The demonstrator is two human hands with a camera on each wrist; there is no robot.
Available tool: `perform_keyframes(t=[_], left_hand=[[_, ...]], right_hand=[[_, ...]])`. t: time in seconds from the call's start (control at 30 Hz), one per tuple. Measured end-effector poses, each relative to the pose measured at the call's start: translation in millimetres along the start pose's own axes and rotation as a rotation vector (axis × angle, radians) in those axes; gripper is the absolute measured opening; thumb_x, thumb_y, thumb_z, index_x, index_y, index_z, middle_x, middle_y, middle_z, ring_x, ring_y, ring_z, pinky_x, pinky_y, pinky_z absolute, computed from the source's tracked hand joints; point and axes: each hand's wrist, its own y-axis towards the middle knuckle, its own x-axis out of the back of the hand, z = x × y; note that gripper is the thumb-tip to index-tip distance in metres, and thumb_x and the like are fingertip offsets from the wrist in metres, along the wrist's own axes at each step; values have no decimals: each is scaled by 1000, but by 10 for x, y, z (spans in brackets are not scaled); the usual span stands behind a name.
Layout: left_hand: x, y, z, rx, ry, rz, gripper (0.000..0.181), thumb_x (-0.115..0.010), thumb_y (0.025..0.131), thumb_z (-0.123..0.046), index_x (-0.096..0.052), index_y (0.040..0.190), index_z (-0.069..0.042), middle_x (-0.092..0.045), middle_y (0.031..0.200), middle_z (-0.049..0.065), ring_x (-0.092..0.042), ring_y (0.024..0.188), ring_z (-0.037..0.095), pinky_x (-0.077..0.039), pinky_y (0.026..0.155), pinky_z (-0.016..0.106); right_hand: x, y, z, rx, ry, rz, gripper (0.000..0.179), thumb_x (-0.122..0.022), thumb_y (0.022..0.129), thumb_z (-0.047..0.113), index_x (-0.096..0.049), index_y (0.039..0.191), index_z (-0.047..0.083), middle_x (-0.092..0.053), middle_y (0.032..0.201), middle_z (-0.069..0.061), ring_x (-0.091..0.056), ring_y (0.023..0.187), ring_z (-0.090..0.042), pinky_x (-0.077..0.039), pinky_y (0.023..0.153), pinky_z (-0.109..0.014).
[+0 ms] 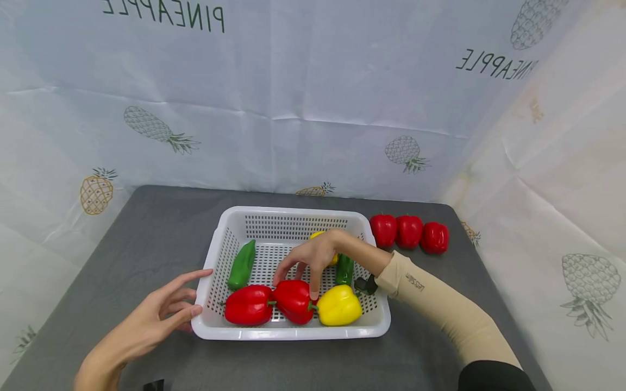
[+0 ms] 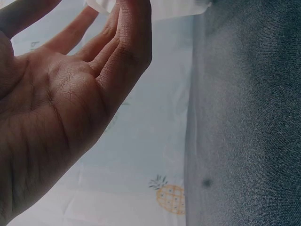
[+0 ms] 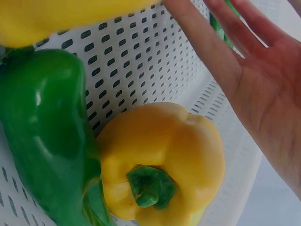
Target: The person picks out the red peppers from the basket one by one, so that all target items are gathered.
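Observation:
A white slotted plastic basket (image 1: 293, 332) holds bell peppers and green peppers. My left hand (image 1: 156, 315) rests its thumb and index fingertip against the basket's left rim, the other fingers loosely bent below. From above, my right hand (image 1: 313, 258) reaches in and holds the middle red bell pepper (image 1: 293, 304) between thumb and fingers. Left of it lies another red bell pepper (image 1: 248, 306); on the right is a yellow bell pepper (image 1: 339, 307). Further back, a second yellow bell pepper (image 3: 164, 136) sits beside a green pepper (image 3: 44, 122), partly hidden by my right arm in the head view.
Another green pepper (image 1: 242, 266) lies along the basket's left side. Three red bell peppers (image 1: 408, 232) stand in a row on the dark grey table (image 1: 161, 233), just outside the basket's back right corner. A pineapple-printed cloth (image 1: 293, 152) hangs behind the table.

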Motion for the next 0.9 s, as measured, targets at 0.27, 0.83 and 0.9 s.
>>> perform_keyframes(t=[0.27,0.83,0.9], left_hand=[[-7,0,-6,-1,-2,-5,70,-71,104,-13,-37,166,-8,-64,138,30,-73,100,4,-66,73,33],[1,16,-18,5,-4,7,70,-71,105,-13,-36,166,-7,-66,134,28,-72,99,3,-67,74,33],[1,11,-10,-4,-7,7,70,-71,105,-12,-36,166,-7,-66,134,28,-72,99,4,-67,74,33]], right_hand=[[-7,-46,4,17,-28,-62,79,-86,85,2,-51,155,7,-54,157,-11,-61,132,-23,-59,113,-43],[58,-402,124,162,-26,-172,82,-87,84,5,-49,156,4,-52,159,-16,-64,133,-26,-63,106,-47],[60,-455,132,167,-19,-187,83,-88,83,5,-48,156,5,-53,158,-14,-64,133,-25,-63,105,-46]])
